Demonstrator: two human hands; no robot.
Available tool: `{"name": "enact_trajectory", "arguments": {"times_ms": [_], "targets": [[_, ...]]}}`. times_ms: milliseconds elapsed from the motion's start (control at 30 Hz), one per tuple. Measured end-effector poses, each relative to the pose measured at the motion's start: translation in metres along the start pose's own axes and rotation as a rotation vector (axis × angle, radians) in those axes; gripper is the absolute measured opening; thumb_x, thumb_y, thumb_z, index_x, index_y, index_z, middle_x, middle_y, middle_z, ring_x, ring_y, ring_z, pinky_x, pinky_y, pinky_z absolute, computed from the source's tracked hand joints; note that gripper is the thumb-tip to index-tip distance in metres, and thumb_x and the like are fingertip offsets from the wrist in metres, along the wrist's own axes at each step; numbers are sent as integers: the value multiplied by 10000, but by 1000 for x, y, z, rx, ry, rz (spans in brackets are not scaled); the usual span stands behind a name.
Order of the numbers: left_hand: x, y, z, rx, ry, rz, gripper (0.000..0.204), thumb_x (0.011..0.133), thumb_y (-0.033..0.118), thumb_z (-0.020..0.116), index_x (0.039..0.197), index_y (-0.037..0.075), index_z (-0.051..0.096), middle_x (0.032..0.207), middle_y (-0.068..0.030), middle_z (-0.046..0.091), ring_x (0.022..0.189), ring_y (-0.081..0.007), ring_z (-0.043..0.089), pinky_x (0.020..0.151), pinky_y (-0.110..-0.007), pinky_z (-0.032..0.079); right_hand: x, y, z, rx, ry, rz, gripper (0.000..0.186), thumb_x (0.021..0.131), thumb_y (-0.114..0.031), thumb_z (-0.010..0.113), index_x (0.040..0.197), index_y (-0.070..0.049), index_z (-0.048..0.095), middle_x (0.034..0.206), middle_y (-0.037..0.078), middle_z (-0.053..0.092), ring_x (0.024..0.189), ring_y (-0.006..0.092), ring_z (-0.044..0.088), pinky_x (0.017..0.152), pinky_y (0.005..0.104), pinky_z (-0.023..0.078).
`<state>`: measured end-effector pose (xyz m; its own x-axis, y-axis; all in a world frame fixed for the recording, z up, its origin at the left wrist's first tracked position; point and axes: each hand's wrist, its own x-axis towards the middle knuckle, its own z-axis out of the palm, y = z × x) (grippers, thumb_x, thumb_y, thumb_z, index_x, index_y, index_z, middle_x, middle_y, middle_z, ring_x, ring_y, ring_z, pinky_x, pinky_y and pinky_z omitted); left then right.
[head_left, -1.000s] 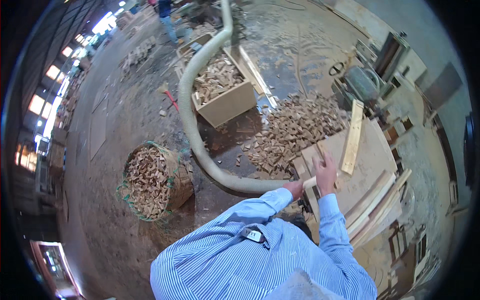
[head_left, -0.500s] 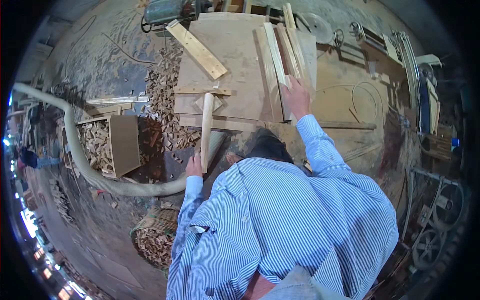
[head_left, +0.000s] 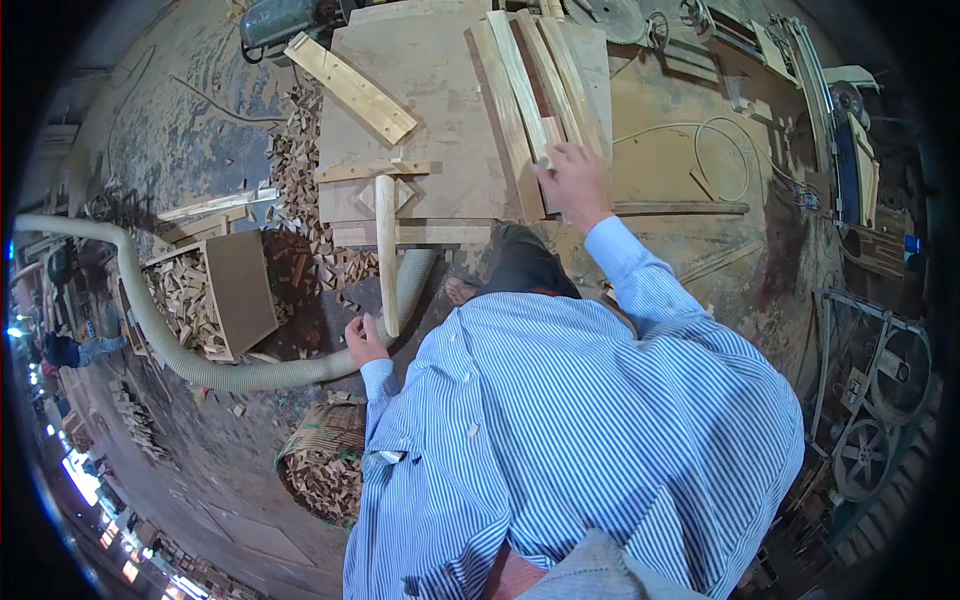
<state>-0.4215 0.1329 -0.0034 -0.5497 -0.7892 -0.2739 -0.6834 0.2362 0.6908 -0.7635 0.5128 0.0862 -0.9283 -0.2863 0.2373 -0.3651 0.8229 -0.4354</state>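
Workshop floor | basket, box: wood offcuts | left hand: parted | right hand: grip unclear

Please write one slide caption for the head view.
Right hand at wooden strips on a worktable; left hand beside a wooden bar.

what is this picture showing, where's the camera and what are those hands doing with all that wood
There's no robot: these are a person's bare hands, seen from a wide fisheye camera on their head, looking down, so straight edges bend. On the table lie a board and long wooden strips. The right hand is at the strips' near ends; whether it grips one is unclear. The left hand is beside a stick reaching past the table's edge, not gripping it.
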Motion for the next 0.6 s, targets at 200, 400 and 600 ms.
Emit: {"name": "enact_trajectory", "arguments": {"times_ms": [200,400,600], "targets": [[3,69,18,-41,-20,112,350,975,278,670,1116,-40,633,1064,-168,674,985,-263,643,884,-371,509,31,-44,15,-386,-164,-90,538,866,-472,694,1151,-17,675,1094,109,605,1072,273,535,920,453,382],[-5,89,34,24,9,310,370,971,252,664,1185,-44,606,1084,-189,659,953,-296,642,874,-385,515,46,-62,29,-313,-256,-46,533,839,-420,738,1167,-8,657,1085,135,601,1069,303,561,903,461,437],[-10,96,43,173,-58,315,457,953,290,678,1255,-29,551,1180,-237,605,1051,-407,614,919,-460,497,93,-71,76,-63,-176,183,391,849,-287,732,1073,15,626,1103,216,602,1016,388,641,855,487,536]]}}
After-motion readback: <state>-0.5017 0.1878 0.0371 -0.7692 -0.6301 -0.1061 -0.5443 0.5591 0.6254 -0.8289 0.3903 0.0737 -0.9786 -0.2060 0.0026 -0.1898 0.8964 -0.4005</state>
